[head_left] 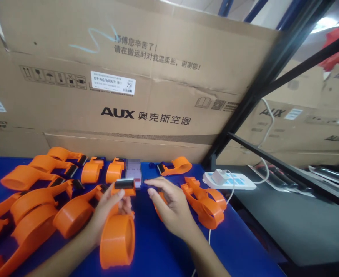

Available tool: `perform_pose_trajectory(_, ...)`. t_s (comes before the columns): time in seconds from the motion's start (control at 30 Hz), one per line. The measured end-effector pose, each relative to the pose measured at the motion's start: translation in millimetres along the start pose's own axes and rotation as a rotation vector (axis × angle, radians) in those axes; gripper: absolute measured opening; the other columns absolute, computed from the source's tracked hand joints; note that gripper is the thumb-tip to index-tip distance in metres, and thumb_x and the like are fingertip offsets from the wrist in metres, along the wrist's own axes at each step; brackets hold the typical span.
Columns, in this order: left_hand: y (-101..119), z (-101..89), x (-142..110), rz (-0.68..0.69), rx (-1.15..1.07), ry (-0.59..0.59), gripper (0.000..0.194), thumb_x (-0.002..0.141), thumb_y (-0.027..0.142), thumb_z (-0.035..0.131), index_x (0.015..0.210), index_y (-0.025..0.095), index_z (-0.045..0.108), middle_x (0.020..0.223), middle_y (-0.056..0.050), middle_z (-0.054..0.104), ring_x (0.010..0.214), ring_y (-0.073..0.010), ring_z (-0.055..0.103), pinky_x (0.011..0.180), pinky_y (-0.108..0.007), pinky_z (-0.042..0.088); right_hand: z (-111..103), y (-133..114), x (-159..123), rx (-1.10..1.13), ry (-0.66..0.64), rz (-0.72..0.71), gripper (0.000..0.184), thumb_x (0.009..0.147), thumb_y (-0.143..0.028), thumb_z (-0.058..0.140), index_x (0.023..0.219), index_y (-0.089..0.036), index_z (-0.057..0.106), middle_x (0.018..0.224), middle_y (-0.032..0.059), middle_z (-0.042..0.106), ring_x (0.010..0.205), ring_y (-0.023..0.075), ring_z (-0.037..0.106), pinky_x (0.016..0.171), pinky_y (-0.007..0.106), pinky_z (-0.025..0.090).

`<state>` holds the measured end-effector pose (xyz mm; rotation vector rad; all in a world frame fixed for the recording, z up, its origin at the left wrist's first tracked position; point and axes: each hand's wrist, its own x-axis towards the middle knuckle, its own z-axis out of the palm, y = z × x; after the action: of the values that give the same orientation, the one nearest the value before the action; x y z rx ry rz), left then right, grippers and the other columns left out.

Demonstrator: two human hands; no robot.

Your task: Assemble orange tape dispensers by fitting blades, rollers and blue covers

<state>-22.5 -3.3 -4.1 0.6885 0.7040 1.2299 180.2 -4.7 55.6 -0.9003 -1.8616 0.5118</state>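
My left hand is closed around an orange plastic tape dispenser. Its ring hangs down towards me, and the black roller at its head faces up by my thumb. To the right, my right hand has its fingers stretched forward and the thumb apart. Partly hidden beneath that hand is another orange piece, whose kind I cannot make out. Near the right fingertips lies a phone with a lit screen, flat on the blue tabletop.
Several orange tape dispensers cover the left side. More orange dispenser parts lie to the right, with a single dispenser behind. A white power strip with a cable sits past the right edge. A large cardboard sheet stands at the back beside a black frame post.
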Motion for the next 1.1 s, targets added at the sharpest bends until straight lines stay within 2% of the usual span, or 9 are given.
perform_pose_trajectory(0.17,2,7.0,-8,-0.016,-0.006,0.011,0.027,0.086,0.035,0.078,0.099,0.02,0.059,0.071,0.001,0.068,0.055,-0.018,0.068,0.056,-0.032,0.06,9,4,1,-0.015,0.022,0.02,0.019,0.101,-0.024,0.058,0.112,-0.023,0.073,0.103,0.007,0.067,0.093,0.019,0.068,0.082,0.032,0.057)
perform_pose_trajectory(0.33,3,8.6,-7,-0.007,0.03,0.001,0.026,0.086,0.035,0.077,0.098,0.02,0.06,0.07,0.0,0.068,0.055,-0.0176,0.068,0.056,-0.031,0.059,13,5,-3,-0.093,-0.014,-0.03,0.024,0.103,-0.024,0.054,0.12,-0.024,0.071,0.093,0.0043,0.076,0.08,0.0177,0.072,0.076,0.029,0.058)
perform_pose_trajectory(0.5,3,5.2,-6,-0.017,0.026,-0.027,0.029,0.085,0.037,0.078,0.1,0.02,0.059,0.069,0.0,0.068,0.055,-0.0183,0.068,0.053,-0.029,0.056,19,1,-11,-0.156,0.005,-0.056,0.027,0.1,-0.02,0.056,0.124,-0.023,0.067,0.096,0.004,0.078,0.078,0.0164,0.074,0.076,0.027,0.059)
perform_pose_trajectory(0.67,2,7.7,-8,0.014,0.044,0.013,0.035,0.083,0.035,0.08,0.106,0.02,0.059,0.078,-0.001,0.071,0.054,-0.0169,0.069,0.051,-0.027,0.055,30,7,-14,-0.166,0.137,-0.017,0.013,0.098,-0.021,0.059,0.107,-0.023,0.069,0.097,0.0049,0.077,0.079,0.0169,0.075,0.074,0.027,0.061)
perform_pose_trajectory(0.73,2,10.6,-9,0.01,0.052,0.052,0.039,0.081,0.034,0.082,0.109,0.019,0.059,0.083,-0.002,0.073,0.052,-0.016,0.068,0.049,-0.026,0.053,35,8,-14,-0.11,0.203,0.034,0.011,0.097,-0.02,0.061,0.107,-0.023,0.066,0.096,0.0051,0.077,0.078,0.0171,0.076,0.073,0.027,0.062)
perform_pose_trajectory(0.87,2,13.7,-9,0.031,0.045,0.079,0.04,0.079,0.032,0.083,0.108,0.018,0.06,0.081,-0.003,0.073,0.054,-0.015,0.068,0.055,-0.026,0.057,40,5,-14,0.051,0.269,0.14,0.022,0.094,-0.022,0.068,0.114,-0.023,0.059,0.088,0.0028,0.078,0.075,0.0186,0.079,0.07,0.028,0.065)
perform_pose_trajectory(1.03,6,13.0,-8,0.046,0.055,0.051,0.05,0.078,0.032,0.084,0.119,0.024,0.056,0.081,-0.002,0.074,0.055,-0.0156,0.068,0.056,-0.026,0.056,42,1,-16,-0.021,0.188,0.085,0.027,0.095,-0.02,0.066,0.12,-0.025,0.072,0.104,0.006,0.081,0.087,0.0223,0.08,0.083,0.034,0.066)
perform_pose_trajectory(1.1,6,13.3,-9,0.036,0.054,0.039,0.051,0.079,0.033,0.084,0.12,0.025,0.055,0.076,0.0,0.073,0.053,-0.0158,0.068,0.054,-0.025,0.055,44,2,-17,-0.044,0.181,0.044,0.029,0.094,-0.017,0.065,0.119,-0.025,0.075,0.111,0.007,0.08,0.089,0.0225,0.08,0.082,0.035,0.067)
